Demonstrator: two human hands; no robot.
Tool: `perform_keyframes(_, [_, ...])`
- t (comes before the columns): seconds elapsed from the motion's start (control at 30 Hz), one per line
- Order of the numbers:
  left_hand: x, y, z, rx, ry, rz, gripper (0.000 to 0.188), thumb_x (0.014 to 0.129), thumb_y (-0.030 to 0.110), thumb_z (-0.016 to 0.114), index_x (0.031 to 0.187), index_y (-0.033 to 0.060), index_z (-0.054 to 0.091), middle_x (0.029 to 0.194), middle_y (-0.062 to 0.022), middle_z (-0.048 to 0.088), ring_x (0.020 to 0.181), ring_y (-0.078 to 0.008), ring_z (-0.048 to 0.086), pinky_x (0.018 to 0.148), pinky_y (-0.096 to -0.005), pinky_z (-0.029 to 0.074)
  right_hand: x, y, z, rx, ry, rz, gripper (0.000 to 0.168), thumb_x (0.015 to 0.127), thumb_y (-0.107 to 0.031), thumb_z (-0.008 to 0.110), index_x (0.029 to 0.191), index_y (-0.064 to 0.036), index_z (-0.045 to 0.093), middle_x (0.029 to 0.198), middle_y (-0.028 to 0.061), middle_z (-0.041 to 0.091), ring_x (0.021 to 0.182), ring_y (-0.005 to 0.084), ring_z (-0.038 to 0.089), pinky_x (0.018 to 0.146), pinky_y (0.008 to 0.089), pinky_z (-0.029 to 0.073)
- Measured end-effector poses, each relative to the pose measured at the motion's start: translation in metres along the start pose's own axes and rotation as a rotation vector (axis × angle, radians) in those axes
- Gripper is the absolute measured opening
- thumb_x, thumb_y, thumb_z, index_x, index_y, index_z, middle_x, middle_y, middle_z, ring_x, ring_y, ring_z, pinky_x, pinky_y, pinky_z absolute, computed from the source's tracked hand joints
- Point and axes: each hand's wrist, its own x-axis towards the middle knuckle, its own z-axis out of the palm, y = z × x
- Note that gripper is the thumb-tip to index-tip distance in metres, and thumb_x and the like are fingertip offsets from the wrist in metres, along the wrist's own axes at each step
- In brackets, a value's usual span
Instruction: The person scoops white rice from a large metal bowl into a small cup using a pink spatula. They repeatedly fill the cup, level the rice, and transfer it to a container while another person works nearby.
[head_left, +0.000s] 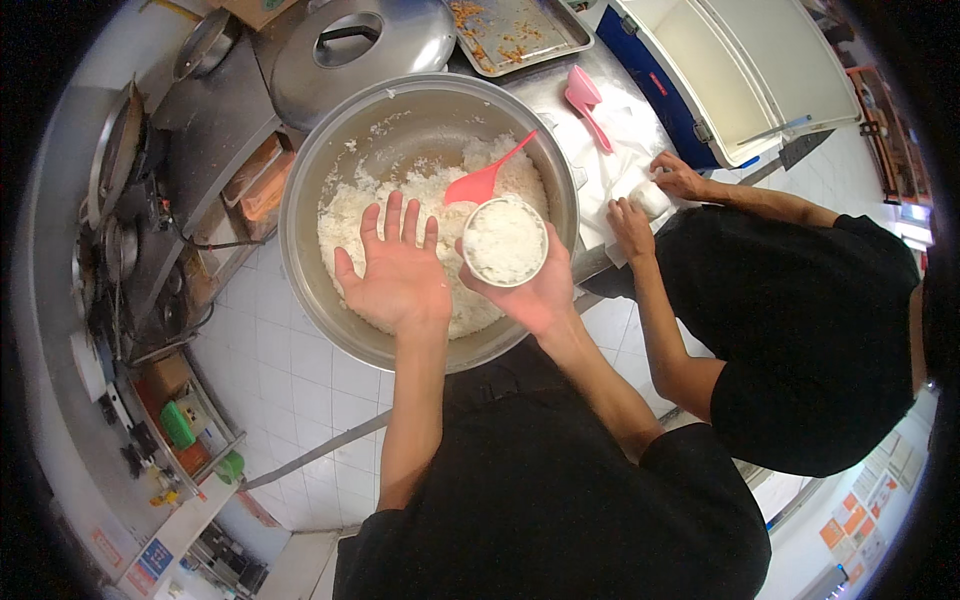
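My right hand grips a round bowl heaped with white rice. Beside it on the left, my left hand is palm up with its fingers spread, holding nothing. Both hands are over a large metal pot, and cooked rice covers much of its bottom. A pink rice paddle lies on the rice just beyond the bowl, its handle leaning toward the pot's right rim.
At right a co-worker's hands hold a white wrapped bundle on white paper. A pink scoop lies nearby. Beyond are a metal lid, a baking tray with orange crumbs and an open cooler box.
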Motion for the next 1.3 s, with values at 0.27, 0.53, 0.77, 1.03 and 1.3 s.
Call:
perform_keyframes(0.27, [0.002,-0.021,0.005,0.332,0.194,0.096,0.066,0.09,0.061,0.027,0.128,0.0107,0.047,0.134,-0.0119,0.046,0.126,-0.0299,0.035,0.108,-0.0491,0.018,0.007,0.009,-0.003,-0.212,0.019,-0.101,0.047,0.097,-0.034,0.042,0.133,-0.005,0.052,0.133,0.0108,0.057,0.122,0.0248,0.055,0.106,0.0422,0.042])
perform_keyframes(0.53, [0.005,-0.017,-0.007,0.445,0.26,0.154,0.065,0.091,0.059,0.026,0.131,0.0106,0.045,0.138,-0.0139,0.043,0.129,-0.0335,0.034,0.108,-0.0527,0.017,0.008,0.009,-0.006,-0.187,0.007,0.038,0.047,0.098,-0.036,0.039,0.13,-0.006,0.055,0.131,0.0118,0.059,0.12,0.0262,0.057,0.104,0.0447,0.043])
perform_keyframes(0.77, [0.012,-0.028,-0.016,0.522,0.3,0.349,0.061,0.092,0.054,0.031,0.132,0.0113,0.047,0.14,-0.0126,0.044,0.13,-0.0345,0.036,0.106,-0.0539,0.022,0.0,0.0,-0.014,-0.021,0.016,0.088,0.052,0.098,-0.044,0.036,0.132,-0.008,0.053,0.131,0.0216,0.055,0.119,0.0403,0.054,0.101,0.055,0.042])
perform_keyframes(1.03, [-0.004,-0.021,-0.045,0.736,0.164,0.444,0.038,0.095,0.037,0.04,0.115,0.0078,0.053,0.126,-0.0099,0.055,0.112,-0.0237,0.05,0.094,-0.0437,0.036,-0.074,-0.088,-0.03,-0.064,-0.091,-0.286,0.054,0.095,-0.045,0.042,0.134,-0.009,0.049,0.135,0.0289,0.047,0.118,0.048,0.053,0.094,0.0608,0.047])
perform_keyframes(1.3, [-0.049,-0.093,-0.008,1.174,-0.626,0.293,0.014,0.096,0.013,0.053,0.098,-0.0004,0.057,0.101,-0.0136,0.062,0.089,-0.0211,0.061,0.079,-0.0345,0.049,-0.04,-0.218,-0.14,-0.142,0.163,-0.675,0.046,0.098,-0.036,0.041,0.129,-0.005,0.053,0.128,0.0208,0.057,0.118,0.039,0.055,0.097,0.0559,0.046])
